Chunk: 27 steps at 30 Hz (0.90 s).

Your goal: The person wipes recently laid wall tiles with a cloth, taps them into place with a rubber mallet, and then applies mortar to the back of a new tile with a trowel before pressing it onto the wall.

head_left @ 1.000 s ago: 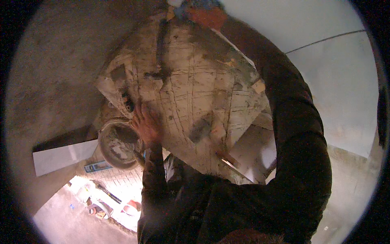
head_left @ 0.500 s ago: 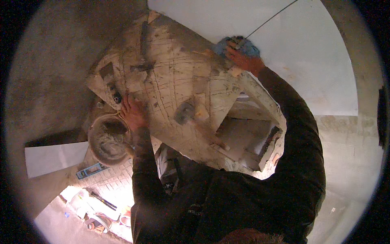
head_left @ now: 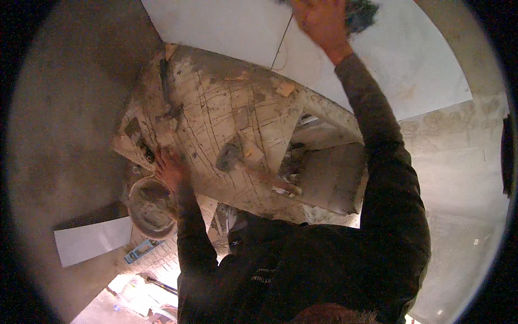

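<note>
My right hand (head_left: 321,24) is at the top of the head view, pressing a dark blue-grey rag (head_left: 361,16) against a white panel (head_left: 421,70). Part of the rag is hidden behind the hand, and its top runs close to the picture's edge. My left hand (head_left: 172,168) rests with fingers spread on the near-left edge of a scored, dusty platform (head_left: 216,108), just above a bucket (head_left: 152,209) with grey residue inside. A mallet (head_left: 230,156) with a dark head and a wooden handle lies on the platform between my arms.
A square opening (head_left: 332,175) cuts into the platform's right side. A long dark tool (head_left: 166,86) lies at its far left. Beside the bucket are a white tile piece (head_left: 91,240) and a blue spirit level (head_left: 143,250). A thin dark line (head_left: 281,43) crosses the white panel.
My right hand has moved farther away and up the white panel with the rag, away from the platform's edge. My left hand stays at the platform's edge. The view has shifted slightly.
</note>
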### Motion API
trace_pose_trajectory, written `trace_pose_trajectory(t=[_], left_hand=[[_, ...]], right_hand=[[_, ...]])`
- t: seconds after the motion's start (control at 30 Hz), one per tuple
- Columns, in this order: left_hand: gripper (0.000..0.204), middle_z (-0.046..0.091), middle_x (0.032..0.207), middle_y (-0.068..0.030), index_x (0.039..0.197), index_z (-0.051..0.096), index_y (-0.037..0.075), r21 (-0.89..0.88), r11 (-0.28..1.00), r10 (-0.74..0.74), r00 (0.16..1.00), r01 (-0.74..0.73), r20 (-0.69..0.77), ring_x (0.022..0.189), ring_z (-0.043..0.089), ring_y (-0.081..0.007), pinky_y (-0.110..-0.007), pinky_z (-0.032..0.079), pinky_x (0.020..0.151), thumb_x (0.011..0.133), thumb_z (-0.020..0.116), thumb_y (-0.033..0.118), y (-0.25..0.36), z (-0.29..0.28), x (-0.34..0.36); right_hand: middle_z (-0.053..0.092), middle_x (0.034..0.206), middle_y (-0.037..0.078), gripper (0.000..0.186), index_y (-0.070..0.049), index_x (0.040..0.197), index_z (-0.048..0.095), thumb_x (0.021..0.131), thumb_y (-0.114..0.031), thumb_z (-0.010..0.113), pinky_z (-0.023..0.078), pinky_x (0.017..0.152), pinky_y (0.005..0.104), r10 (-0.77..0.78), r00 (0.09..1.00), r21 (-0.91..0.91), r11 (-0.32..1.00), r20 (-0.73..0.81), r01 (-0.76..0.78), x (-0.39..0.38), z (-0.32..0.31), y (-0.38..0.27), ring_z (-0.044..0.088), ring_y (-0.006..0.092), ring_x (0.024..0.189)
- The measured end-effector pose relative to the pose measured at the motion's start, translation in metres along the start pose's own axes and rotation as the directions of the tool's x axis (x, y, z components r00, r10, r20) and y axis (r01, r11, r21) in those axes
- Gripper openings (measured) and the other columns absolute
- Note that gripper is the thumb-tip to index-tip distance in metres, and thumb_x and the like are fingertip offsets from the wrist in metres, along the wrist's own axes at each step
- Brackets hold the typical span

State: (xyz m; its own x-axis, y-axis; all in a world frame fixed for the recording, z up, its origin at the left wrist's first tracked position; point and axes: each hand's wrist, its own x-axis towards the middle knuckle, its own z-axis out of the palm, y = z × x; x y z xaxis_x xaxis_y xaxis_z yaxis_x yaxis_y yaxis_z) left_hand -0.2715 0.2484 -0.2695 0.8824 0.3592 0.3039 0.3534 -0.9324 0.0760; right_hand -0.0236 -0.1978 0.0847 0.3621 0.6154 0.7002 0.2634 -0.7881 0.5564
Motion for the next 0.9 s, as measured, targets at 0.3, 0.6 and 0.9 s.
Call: trace_pose_trajectory(t=[0.3, 0.6, 0.9], left_hand=[[0.046, 0.04, 0.158, -0.0048, 0.144, 0.047, 0.012, -0.206, 0.975, -0.076, 0.997, 0.081, 0.031, 0.14, 0.042, -0.0331, -0.053, 0.033, 0.11, 0.102, 0.047, 0.031, 0.047, -0.052, 0.008], [0.05, 0.038, 0.159, -0.0068, 0.145, 0.047, 0.013, -0.198, 0.979, -0.044, 0.999, 0.04, -0.015, 0.141, 0.041, -0.0348, -0.055, 0.031, 0.112, 0.102, 0.048, 0.037, 0.022, -0.014, -0.002], [0.05, 0.045, 0.154, -0.0098, 0.144, 0.048, 0.014, -0.022, 1.0, 0.005, 0.999, -0.006, -0.049, 0.14, 0.042, -0.0371, -0.056, 0.031, 0.111, 0.101, 0.049, 0.038, 0.016, -0.009, -0.001]], right_hand=[[0.06, 0.127, 0.009, 0.04, -0.019, 0.118, 0.07, 0.078, -0.023, 0.07, 0.042, 0.098, 0.0538, -0.146, 0.95, 0.372, 0.928, 0.276, 0.034, -0.229, 0.139, -0.129, 0.052, 0.0337, 0.122], [0.059, 0.116, 0.014, 0.04, -0.016, 0.123, 0.065, 0.083, -0.02, 0.062, 0.045, 0.095, 0.0525, -0.011, 0.998, 0.228, 0.974, 0.063, -0.004, -0.088, 0.032, -0.046, 0.056, 0.0364, 0.112], [0.062, 0.117, 0.015, 0.033, -0.014, 0.117, 0.069, 0.089, -0.031, 0.066, 0.049, 0.088, 0.0513, 0.104, 0.993, 0.538, 0.841, -0.048, -0.062, -0.005, 0.019, -0.105, 0.06, 0.0365, 0.106]])
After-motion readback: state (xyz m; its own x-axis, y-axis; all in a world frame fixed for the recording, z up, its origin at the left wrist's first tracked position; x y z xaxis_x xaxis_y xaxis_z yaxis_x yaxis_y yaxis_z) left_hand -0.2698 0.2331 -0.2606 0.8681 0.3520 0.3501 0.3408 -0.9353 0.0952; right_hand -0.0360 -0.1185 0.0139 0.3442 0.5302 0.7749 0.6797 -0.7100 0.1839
